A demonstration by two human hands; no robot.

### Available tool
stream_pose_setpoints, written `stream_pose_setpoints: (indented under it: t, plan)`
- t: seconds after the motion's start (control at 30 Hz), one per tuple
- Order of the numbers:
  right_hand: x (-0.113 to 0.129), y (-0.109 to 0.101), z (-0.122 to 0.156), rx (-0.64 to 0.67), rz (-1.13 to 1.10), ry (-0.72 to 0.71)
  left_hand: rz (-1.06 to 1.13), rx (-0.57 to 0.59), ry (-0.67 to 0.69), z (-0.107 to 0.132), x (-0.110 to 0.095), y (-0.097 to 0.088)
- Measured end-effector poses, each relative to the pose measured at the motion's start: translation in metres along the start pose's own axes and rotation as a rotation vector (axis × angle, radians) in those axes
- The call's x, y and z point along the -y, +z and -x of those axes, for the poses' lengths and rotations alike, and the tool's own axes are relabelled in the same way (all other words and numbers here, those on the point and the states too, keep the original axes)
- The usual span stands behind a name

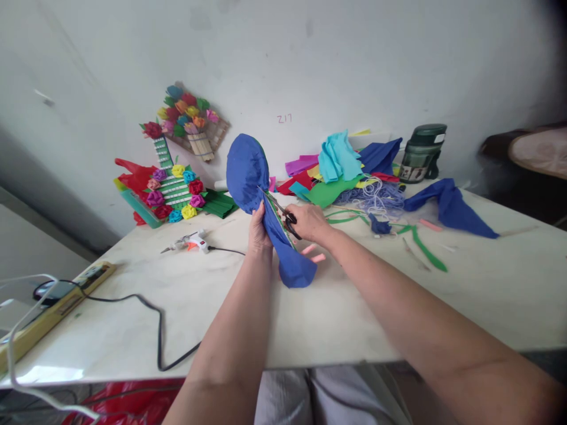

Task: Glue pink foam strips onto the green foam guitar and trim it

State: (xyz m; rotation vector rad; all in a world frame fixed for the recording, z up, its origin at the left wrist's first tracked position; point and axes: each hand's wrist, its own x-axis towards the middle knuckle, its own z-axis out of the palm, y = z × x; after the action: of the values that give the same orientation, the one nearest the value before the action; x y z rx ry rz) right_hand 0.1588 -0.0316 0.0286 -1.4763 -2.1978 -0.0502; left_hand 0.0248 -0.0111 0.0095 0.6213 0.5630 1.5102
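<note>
Scissors with black handles, gripped by right hand, blades pointing up-left | blue paper-like round form, tail slanting down-right, above white table | left hand, nearer, grasps its neck, thumb below blade tips

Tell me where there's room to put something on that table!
Front left, the tabletop is bare between the yellow power strip and black cord. Front right, it's bare beside the right forearm, below the green strip. The back is crowded, from paper flowers to the green bottle.
</note>
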Motion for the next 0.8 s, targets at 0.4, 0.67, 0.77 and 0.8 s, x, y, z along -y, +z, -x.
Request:
stream_pose_setpoints:
  t: [0.4,0.67,0.77,0.8]
  plan:
    - [0.0051,0.0005,0.0031,-0.009,0.145,-0.049,0.043,-0.083,0.085,-0.0045,0.0047,0.0006]
    - [0.0066,0.0029,0.0027,0.0,0.171,-0.072,0.004,-0.071,-0.028,-0.0012,0.0025,-0.0026]
    - [0.0064,0.002,0.0032,-0.005,0.157,-0.064,0.0,-0.06,-0.047,0.0002,0.0014,-0.0023]
    - [0.0064,0.0015,0.0034,-0.008,0.152,-0.056,0.009,-0.063,-0.041,0.0005,0.0012,-0.0019]
